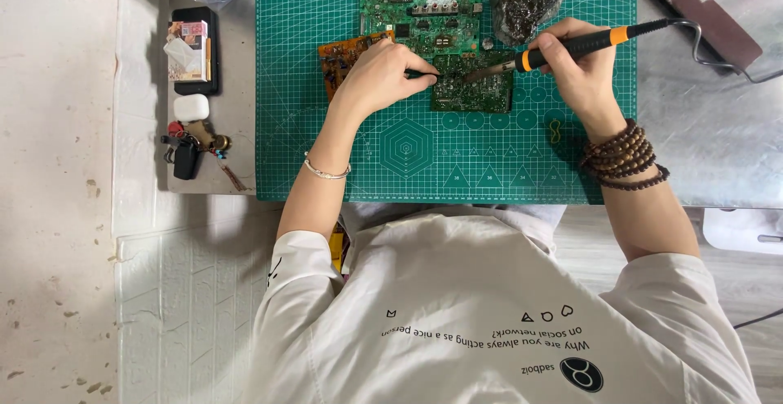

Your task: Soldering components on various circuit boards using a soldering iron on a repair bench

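Observation:
My right hand [575, 66] grips a black and orange soldering iron [571, 48], its tip resting on a small dark green circuit board [481, 92]. My left hand [383, 74] pinches a thin dark tool or component against the same board's left edge. A larger green circuit board [420, 17] lies just behind it, and an orange-brown board [342, 57] sits partly under my left hand. All lie on a green cutting mat [408, 151].
A crumpled dark foil bag [526, 0] lies behind the iron. Left of the mat are a phone with a card holder [194, 49], a white earbud case [191, 107] and keys [192, 147]. The iron's cable [718, 53] runs right.

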